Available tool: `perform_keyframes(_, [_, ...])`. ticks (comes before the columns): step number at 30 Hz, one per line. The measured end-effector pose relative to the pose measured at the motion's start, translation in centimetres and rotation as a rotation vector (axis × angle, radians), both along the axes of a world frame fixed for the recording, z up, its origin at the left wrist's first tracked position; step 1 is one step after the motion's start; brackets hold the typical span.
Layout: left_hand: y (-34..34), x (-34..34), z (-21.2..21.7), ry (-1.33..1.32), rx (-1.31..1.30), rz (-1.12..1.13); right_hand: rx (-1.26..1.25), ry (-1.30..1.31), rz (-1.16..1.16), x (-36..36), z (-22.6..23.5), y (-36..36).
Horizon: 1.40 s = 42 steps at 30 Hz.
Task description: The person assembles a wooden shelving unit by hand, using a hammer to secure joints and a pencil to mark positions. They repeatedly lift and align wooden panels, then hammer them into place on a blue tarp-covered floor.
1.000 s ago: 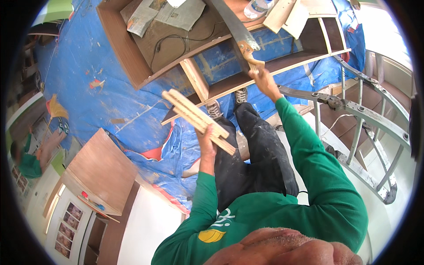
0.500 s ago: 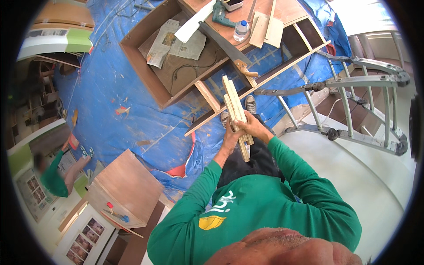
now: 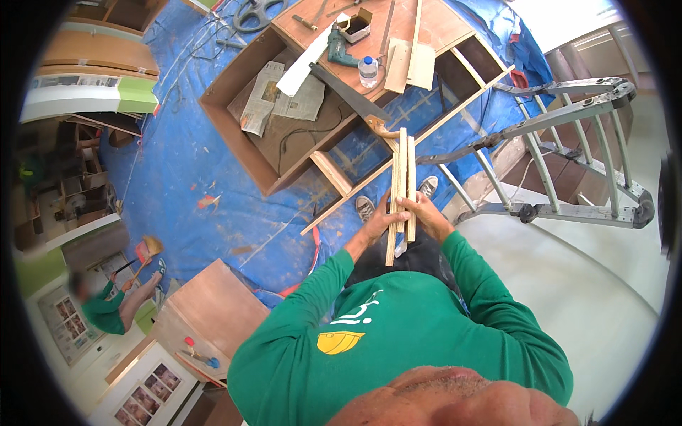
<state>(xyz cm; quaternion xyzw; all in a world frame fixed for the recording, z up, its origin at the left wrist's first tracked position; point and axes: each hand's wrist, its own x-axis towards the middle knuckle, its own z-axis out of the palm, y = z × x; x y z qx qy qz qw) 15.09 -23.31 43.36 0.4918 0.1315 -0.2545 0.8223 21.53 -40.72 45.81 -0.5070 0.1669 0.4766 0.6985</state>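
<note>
A small bundle of narrow wood strips (image 3: 403, 167) stands out in front of my body, long ends pointing away from me, with slim gaps between some of them. My left hand (image 3: 381, 220) is closed round the bundle's left side. From the right, my right hand (image 3: 426, 215) grips the same strips, its thumb near the left hand's. Just beyond their far ends lies a handsaw (image 3: 354, 94) with a wooden handle, resting across the edge of a brown cabinet carcass (image 3: 238, 96).
On the cabinet are a green drill (image 3: 341, 51), a water bottle (image 3: 368, 72) and wood offcuts (image 3: 419, 65). A metal ladder (image 3: 540, 145) stands at right. A plywood box (image 3: 209, 302) sits at left on blue sheeting (image 3: 170, 177). Another person (image 3: 106, 312) holds long-handled tools at far left.
The strips have turned from slanting leftward to pointing nearly straight away, and their far ends have spread apart. My right hand's grip has shifted. At left, the other person's long-handled tools now show.
</note>
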Motion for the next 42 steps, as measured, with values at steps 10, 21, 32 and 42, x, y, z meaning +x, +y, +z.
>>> perform_keyframes(10, [-3.3,6.6,-2.0,0.026,0.528,-0.001,-0.316,-0.331,-0.111,8.8,7.5,-12.0])
perform_keyframes(21, [-3.6,15.8,-9.1,-0.199,1.363,-0.118,-1.406,-1.447,-0.596,20.2,27.7,-35.7])
perform_keyframes(32, [-0.1,22.7,-17.4,-0.176,1.44,-0.168,-1.222,-1.158,-0.901,28.3,26.5,-37.6])
perform_keyframes(42, [-5.1,45.7,-25.9,-0.349,1.48,0.184,-1.827,-1.041,-0.814,29.1,26.0,-42.4])
